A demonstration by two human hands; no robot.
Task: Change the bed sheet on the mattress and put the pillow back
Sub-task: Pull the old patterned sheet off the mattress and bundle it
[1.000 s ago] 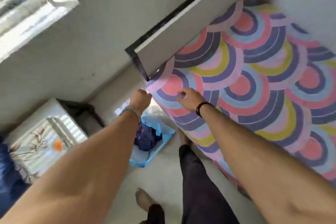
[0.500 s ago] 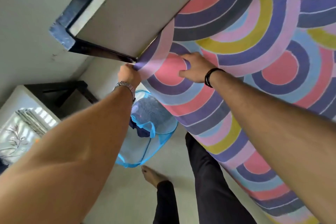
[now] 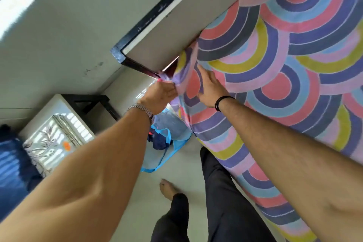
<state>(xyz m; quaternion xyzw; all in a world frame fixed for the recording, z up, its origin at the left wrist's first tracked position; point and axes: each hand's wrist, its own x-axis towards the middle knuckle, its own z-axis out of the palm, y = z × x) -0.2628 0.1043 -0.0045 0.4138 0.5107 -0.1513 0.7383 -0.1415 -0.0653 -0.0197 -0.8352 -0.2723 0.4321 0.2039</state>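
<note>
The bright concentric-arc cotton sheet (image 3: 275,76) already covers the mattress across the frame's right, its centre corner bunched in the clamped left hand (image 3: 160,94) while the right hand (image 3: 211,89) presses flat, fingers spread; corner tucking and the unseen pillow remain.

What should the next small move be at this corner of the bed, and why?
Probably pull the bunched corner of the sheet down and tuck it under the mattress beside the headboard. The left hand already pinches the gathered fabric there, the right hand lies flat on the sheet holding it, and the corner looks loose and wrinkled, not yet tucked.
</note>
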